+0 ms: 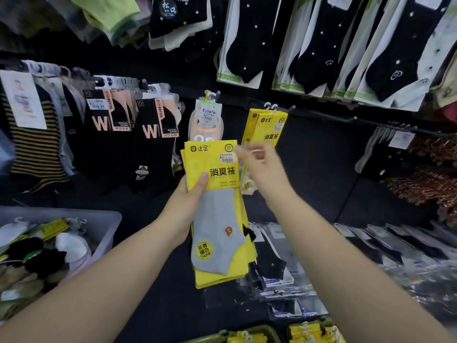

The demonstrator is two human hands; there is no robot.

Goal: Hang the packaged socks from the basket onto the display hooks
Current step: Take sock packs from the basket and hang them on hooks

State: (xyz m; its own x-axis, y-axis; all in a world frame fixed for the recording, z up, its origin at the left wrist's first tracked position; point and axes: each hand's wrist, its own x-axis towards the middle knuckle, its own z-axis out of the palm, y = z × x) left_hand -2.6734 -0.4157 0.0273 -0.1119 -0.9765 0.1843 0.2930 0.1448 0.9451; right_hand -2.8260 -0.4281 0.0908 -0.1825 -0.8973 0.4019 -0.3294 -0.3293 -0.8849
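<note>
Dark shop wall [321, 154] carries rows of hooks, and on one hook [284, 110] at least two hung yellow packs [270, 129] already sit, so the job looks partly done. One stack of yellow sock packs [215, 219], several deep but with edges too close to count, stands upright in the left hand [190, 201], thumb curled over its front. The right hand [262, 162], blurred, seems to pinch the front pack's top corner. One basket [108, 224] at lower left holds many more to hang

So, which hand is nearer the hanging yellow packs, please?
Right. The right hand is just below the hanging packs; the left hand grips the held stack, lower left.
</note>
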